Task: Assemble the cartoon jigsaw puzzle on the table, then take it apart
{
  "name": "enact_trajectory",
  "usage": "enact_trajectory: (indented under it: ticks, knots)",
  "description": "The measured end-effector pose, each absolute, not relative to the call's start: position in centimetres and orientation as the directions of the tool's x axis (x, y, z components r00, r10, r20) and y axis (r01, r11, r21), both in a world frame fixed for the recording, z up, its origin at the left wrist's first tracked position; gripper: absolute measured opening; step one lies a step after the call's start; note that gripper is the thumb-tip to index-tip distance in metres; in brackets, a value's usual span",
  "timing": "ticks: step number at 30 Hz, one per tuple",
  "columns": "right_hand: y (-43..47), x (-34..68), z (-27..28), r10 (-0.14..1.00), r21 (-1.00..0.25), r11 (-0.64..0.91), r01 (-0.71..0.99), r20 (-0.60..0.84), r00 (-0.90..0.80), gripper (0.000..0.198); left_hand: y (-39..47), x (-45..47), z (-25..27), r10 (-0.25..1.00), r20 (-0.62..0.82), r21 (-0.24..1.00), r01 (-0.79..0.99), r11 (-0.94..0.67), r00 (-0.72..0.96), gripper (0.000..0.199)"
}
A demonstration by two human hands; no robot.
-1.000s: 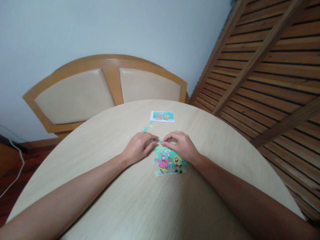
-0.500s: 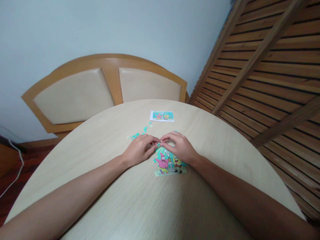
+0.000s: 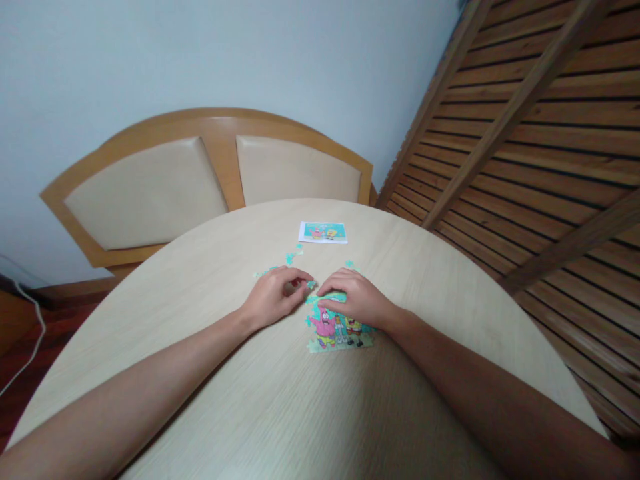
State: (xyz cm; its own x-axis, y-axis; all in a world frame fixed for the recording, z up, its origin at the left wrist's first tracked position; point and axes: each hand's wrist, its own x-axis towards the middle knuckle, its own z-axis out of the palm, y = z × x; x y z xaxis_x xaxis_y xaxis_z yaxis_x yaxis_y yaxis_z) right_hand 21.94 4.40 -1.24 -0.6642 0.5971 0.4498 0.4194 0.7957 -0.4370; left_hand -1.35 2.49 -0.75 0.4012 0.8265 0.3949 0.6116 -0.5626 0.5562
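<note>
A partly joined jigsaw puzzle (image 3: 324, 327) lies on the table, showing a pink starfish and a yellow sponge figure on turquoise. My left hand (image 3: 277, 293) is at its upper left, pinching a small turquoise puzzle piece (image 3: 311, 285) between thumb and fingertips. Over the upper part of the puzzle rests my right hand (image 3: 357, 297), its thumb and index finger apart, with nothing visible between them. It covers part of the picture. Loose puzzle pieces (image 3: 291, 258) lie beyond my left hand, some hidden behind it.
A printed picture sheet (image 3: 325, 232) with the same characters lies toward the far edge of the round wooden table (image 3: 225, 393). Past that edge stands a bench with padded back panels (image 3: 150, 193) against the wall. Slatted wood (image 3: 550, 133) rises at the right.
My hands have drawn apart from fingertip contact. The left has moved slightly left with the small piece; the right thumb has come down over the puzzle.
</note>
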Motion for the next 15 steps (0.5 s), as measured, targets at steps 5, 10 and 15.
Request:
enact_trajectory:
  ticks: [5,10,15]
  knots:
    - [4.76,22.22,-1.48,0.646,-0.452,0.759,0.468,0.43,-0.631,0.009,2.57,-1.34,-0.8,0.857,0.365,0.602,0.61,-0.515,0.364,0.022]
    - [5.05,22.52,-1.58,0.648,-0.462,0.756,0.464,0.43,-0.628,0.008,2.68,-1.3,-0.95,0.87,0.339,0.613,0.618,-0.493,0.358,0.018]
    - [4.98,22.5,-1.48,0.642,-0.474,0.76,0.446,0.434,-0.632,0.007,2.7,-1.31,-1.04,0.874,0.308,0.583,0.651,-0.486,0.376,0.015]
